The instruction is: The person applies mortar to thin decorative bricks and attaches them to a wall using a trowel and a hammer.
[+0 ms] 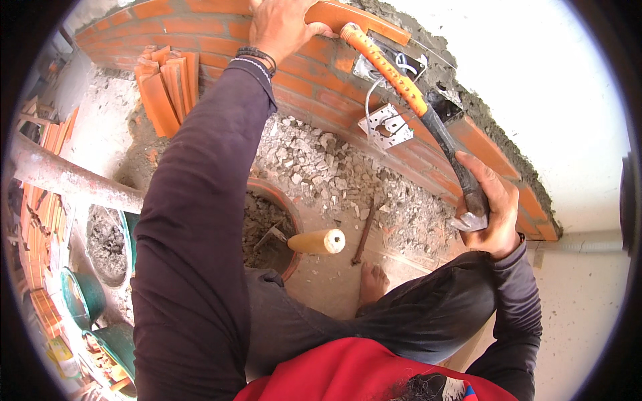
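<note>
My right hand (493, 210) is wrapped round the head end of a hammer (441, 130), which is held reversed. Its orange grip points up and left, the butt touching or close to a thin orange brick (364, 21) on top of the low brick wall (294, 83). At the top edge my left hand (284, 27) rests on that course with its thumb stretched out; the fingertips are cut off. Below the hammer, an open electrical box (364, 67) with loose wires sits in the wall, and a white perforated cover plate (388, 127) hangs from it.
Between my knees and the wall stands a mortar bucket (294, 204) with a wooden-handled trowel (314, 242) in it. Rubble (321, 157) and a metal bar (364, 234) lie on the floor. Stacked thin bricks (170, 87) lean at left, near a pole (80, 177) and green buckets (83, 294).
</note>
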Demonstrator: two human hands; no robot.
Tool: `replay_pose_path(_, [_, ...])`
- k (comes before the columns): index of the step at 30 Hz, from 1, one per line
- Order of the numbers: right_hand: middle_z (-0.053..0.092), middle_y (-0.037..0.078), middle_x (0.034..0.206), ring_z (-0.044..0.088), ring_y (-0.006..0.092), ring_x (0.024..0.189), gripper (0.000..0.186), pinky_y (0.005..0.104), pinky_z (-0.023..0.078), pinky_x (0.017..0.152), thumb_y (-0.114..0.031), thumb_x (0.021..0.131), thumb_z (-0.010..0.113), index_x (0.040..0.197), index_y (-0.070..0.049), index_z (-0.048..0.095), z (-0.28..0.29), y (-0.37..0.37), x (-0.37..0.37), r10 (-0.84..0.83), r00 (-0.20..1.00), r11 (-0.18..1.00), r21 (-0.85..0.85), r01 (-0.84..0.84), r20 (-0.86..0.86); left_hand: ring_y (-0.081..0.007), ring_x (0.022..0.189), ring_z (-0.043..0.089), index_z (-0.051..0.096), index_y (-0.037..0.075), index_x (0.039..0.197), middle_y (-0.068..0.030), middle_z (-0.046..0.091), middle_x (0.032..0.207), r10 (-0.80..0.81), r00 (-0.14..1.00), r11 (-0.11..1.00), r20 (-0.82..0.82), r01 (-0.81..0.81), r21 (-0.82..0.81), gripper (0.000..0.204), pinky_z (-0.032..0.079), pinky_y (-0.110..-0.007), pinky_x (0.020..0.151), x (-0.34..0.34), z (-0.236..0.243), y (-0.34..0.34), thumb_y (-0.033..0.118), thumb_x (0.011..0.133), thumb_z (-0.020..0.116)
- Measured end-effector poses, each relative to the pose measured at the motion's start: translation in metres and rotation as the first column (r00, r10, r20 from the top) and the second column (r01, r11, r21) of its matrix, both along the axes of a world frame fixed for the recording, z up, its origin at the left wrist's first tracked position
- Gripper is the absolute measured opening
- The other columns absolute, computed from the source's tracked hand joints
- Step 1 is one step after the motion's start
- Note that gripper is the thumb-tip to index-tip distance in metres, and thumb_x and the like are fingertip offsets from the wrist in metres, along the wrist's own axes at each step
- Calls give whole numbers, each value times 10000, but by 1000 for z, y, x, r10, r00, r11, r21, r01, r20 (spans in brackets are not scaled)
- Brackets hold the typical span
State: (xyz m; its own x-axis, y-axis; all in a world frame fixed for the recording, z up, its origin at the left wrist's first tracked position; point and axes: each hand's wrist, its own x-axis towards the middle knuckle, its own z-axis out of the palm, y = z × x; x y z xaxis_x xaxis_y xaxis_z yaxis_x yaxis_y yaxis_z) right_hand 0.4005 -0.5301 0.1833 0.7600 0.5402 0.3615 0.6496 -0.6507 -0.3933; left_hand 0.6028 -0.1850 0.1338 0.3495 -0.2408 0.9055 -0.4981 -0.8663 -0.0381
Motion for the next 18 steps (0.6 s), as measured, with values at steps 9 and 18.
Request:
replay_pose_path(9, [629,164,826,592,319,639,697,324,507,656,22,554,590,1251,1,613,6,-3,-3,-35,997,999,-37,33,-62,-254,1063,553,661,146,1024,-36,620,1042,27,999,1000,-20,-27,6,502,301,-484,980,0,-1,-1,289,596,881])
replay_pose_path(18, [609,137,769,597,265,619,640,309,494,634,38,587,563,1224,20,622,6,-6,-3,66,995,998,-26,-64,80,-257,1048,548,660,147,1008,-36,610,1020,58,998,998,8,-58,34,518,296,-495,986,5,-2,-1,343,583,882])
